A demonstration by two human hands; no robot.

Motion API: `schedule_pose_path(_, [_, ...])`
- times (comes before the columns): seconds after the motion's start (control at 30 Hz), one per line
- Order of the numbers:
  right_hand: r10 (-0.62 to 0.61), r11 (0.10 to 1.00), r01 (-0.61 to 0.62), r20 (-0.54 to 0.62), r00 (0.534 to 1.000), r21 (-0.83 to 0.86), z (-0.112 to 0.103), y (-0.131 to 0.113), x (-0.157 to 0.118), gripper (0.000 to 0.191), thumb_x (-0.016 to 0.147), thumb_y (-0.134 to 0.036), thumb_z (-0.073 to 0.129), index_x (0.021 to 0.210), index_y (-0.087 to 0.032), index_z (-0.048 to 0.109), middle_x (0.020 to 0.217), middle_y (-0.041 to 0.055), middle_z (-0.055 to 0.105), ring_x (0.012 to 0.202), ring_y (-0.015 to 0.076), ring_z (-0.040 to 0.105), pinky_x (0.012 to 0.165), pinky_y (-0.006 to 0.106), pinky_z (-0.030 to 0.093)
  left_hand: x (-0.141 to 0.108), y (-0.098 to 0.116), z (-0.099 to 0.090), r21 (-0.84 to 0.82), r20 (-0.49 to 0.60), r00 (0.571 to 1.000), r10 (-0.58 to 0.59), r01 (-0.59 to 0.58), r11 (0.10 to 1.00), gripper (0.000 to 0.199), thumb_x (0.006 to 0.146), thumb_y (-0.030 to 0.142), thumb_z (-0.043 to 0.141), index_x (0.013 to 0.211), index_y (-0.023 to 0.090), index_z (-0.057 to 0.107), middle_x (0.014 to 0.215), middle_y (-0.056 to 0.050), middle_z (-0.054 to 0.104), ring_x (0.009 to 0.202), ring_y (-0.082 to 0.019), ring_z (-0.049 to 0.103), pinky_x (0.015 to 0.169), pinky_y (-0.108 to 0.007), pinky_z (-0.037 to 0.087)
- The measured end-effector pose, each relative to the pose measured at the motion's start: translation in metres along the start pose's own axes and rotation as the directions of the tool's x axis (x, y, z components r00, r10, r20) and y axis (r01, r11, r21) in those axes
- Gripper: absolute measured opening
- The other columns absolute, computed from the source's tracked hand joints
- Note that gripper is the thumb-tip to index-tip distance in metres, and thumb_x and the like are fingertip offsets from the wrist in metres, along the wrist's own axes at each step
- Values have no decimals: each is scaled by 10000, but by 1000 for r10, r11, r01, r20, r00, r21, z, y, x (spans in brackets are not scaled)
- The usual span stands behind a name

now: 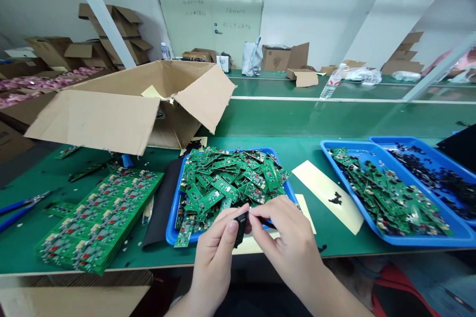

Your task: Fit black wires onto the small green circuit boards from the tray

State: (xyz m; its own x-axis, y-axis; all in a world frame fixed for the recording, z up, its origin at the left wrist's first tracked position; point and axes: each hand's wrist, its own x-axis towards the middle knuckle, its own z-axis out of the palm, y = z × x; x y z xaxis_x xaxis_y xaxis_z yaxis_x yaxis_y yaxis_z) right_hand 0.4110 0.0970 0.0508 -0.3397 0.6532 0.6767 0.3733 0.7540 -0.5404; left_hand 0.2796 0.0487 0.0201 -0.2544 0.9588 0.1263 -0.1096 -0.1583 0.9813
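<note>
My left hand (pixel 217 247) grips a small dark circuit board (pixel 241 229) between thumb and fingers, held upright at the front edge of the blue tray. My right hand (pixel 290 235) is pinched at the top of this board, with a thin black tool (pixel 268 224) under its fingers, mostly hidden. Behind both hands, the blue tray (pixel 171 218) is heaped with loose green circuit boards (pixel 226 185). Pale yellow paper (pixel 251 245) shows beneath the hands.
At left lie stacked board panels (pixel 100 218) and blue-handled pliers (pixel 22 205). An open carton (pixel 96 114) stands behind. On the right are yellow paper (pixel 316 183) with black bits, a tray of boards (pixel 401 240) and a tray of black parts (pixel 420 141).
</note>
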Motion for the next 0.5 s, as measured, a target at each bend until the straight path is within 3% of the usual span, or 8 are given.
schedule_pose_path(0.13, [-128,984,131,31,991,-118,-5,5,1,154,884,-62,485,857,-146,611,737,63,621,678,182,559,618,319,456,6,10,-2,68,111,989,-95,88,994,320,868,414,532,970,187,733,821,-65,684,739,-185,592,692,-291,487])
schedule_pose_path(0.27, [-237,950,254,109,965,-182,-13,10,4,233,909,-61,436,829,-160,632,736,51,610,702,174,572,817,407,469,13,22,-6,168,233,950,-210,173,971,370,863,433,517,712,157,711,632,-33,628,639,-173,552,656,-282,451])
schedule_pose_path(0.37, [-265,936,295,170,949,-193,-15,14,2,289,928,-62,392,834,-175,641,756,39,603,713,157,569,935,472,424,16,26,-7,197,287,921,-262,211,957,388,861,414,514,607,158,657,617,-26,609,625,-163,532,643,-267,439])
schedule_pose_path(0.5, [-270,927,304,173,947,-219,-11,18,-4,278,926,-59,397,884,-171,647,847,70,613,779,161,595,967,521,417,19,24,-7,226,324,908,-265,197,954,348,857,381,527,636,168,690,632,-19,619,640,-157,546,637,-252,455])
